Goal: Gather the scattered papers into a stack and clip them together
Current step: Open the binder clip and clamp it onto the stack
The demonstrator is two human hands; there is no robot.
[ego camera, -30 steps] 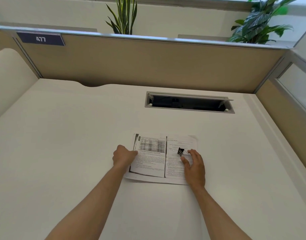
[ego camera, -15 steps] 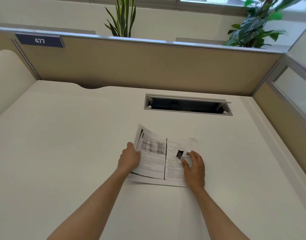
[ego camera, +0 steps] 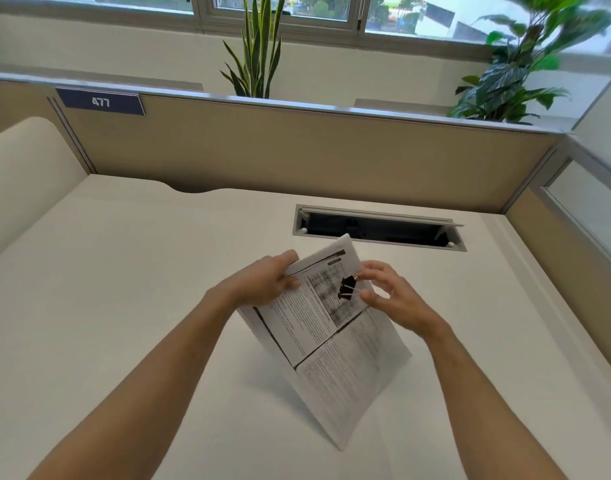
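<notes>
Papers held above the table, clip at their edge

The left hand (ego camera: 262, 282) grips the papers (ego camera: 328, 337) at their upper left edge, thumb on top, and holds them tilted above the table (ego camera: 124, 306). The right hand (ego camera: 394, 296) pinches the wire handles of the black clip (ego camera: 346, 287) with thumb and forefinger, the other fingers spread. The open tray (ego camera: 376, 230) behind looks dark inside; I cannot tell its contents.

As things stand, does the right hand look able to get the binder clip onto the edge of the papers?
Probably yes. The right hand pinches the binder clip right at the papers' upper right edge, which the left hand holds lifted off the desk. Nothing lies between clip and edge.
</notes>
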